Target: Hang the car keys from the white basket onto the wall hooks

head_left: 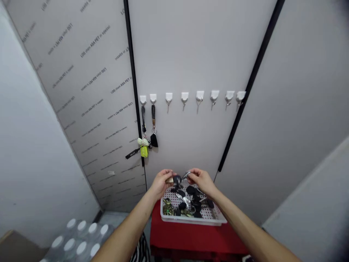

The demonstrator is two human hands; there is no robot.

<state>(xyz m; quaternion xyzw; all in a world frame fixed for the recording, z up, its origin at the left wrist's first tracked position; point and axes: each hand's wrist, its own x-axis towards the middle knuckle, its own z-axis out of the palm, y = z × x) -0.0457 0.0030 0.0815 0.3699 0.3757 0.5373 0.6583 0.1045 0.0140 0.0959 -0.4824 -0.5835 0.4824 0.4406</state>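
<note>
My left hand (163, 183) and my right hand (200, 181) meet above the far edge of a white perforated tray (191, 220). Between them is a bunch of keys with a black fob (177, 179). My left hand pinches the fob side, where a small tan piece shows. My right fingers pinch a metal key ring (186, 175). Several more black-fobbed keys and brass rings (188, 200) lie in the tray. The bunch's exact grip points are partly hidden by my fingers.
The tray sits on a red table (188, 236) against a pale wall. A row of white stick-on hooks (200, 95) runs across the wall, and the leftmost two carry a lanyard with a yellow tag (144, 151) and a black fob (154, 140). Shrink-wrapped bottles (79, 240) stand at lower left.
</note>
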